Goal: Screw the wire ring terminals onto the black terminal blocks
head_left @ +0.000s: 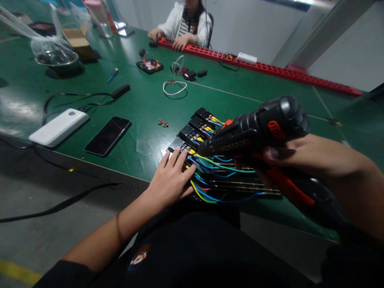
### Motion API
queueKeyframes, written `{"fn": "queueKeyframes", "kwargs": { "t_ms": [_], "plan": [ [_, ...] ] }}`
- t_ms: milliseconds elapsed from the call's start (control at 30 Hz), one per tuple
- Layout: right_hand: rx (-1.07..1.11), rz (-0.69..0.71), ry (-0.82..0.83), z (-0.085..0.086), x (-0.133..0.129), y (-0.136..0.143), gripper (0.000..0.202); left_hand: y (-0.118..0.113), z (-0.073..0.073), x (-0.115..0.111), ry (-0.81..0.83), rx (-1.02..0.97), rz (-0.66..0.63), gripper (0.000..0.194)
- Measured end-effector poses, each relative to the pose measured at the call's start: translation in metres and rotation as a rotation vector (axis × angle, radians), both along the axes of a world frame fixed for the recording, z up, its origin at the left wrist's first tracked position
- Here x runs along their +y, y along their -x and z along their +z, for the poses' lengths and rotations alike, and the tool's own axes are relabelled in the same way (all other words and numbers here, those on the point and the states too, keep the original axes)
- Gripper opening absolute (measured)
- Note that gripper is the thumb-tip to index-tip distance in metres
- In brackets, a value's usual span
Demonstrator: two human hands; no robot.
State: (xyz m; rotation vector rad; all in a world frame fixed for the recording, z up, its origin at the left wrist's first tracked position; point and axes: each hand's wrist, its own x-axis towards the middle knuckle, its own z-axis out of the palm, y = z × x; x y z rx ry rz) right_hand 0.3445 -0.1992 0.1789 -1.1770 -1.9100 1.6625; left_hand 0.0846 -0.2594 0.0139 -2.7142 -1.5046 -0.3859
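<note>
My right hand point(321, 154) grips a black and orange cordless screwdriver point(255, 128) by its handle. Its nose points down and left at a row of black strips point(187, 132) with metal terminals, beside my left fingertips; whether the bit touches a terminal cannot be seen. Blue, yellow and green wires point(223, 170) run from these ends along the strips to the right, partly behind the screwdriver. My left hand point(171, 176) lies on the nearest strip ends, its fingers apart and pressing down. Small brass-coloured screws point(163, 123) lie in a loose pile just beyond it.
Left of the strips lie a black phone point(108, 136) and a white power bank point(60, 126) on the green table point(141, 104). Farther back are a white cable loop point(175, 89), a small black tray point(150, 66) and a bagged bowl point(57, 60). Another person sits behind a long red rail point(270, 69).
</note>
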Motion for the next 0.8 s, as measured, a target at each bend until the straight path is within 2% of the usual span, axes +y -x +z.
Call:
{"fn": "queueKeyframes", "kwargs": {
  "t_ms": [100, 267, 400, 800],
  "plan": [
    [-0.012, 0.095, 0.117, -0.001, 0.003, -0.003, 0.03, -0.001, -0.001, -0.001, 0.004, 0.007, 0.014, 0.063],
    [0.038, 0.132, 0.014, -0.002, 0.002, 0.002, 0.031, -0.002, -0.001, -0.002, 0.004, 0.011, 0.021, 0.064],
    [0.041, 0.163, 0.012, 0.0, 0.001, 0.011, 0.037, -0.002, -0.002, -0.003, 0.0, 0.0, 0.02, 0.064],
    [0.043, 0.16, -0.044, 0.005, -0.001, 0.014, 0.022, -0.001, -0.003, -0.003, -0.011, -0.016, 0.009, 0.063]
  ]
}}
